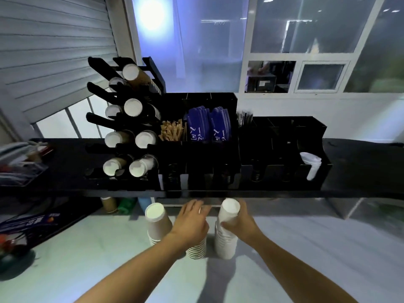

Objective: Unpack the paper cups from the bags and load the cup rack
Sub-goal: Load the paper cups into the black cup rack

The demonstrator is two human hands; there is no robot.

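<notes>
The left hand [192,221] curls over the top of the middle stack [196,250] of white paper cups, and the right hand [243,221] grips the right stack [227,215]. A 3rd stack [157,221] stands just left of the left hand on the pale desk [306,248]. Beyond both hands, up and to the left, the cup rack [98,119] holds cups.

Blue packets [219,124]: white txt illegible.
</notes>
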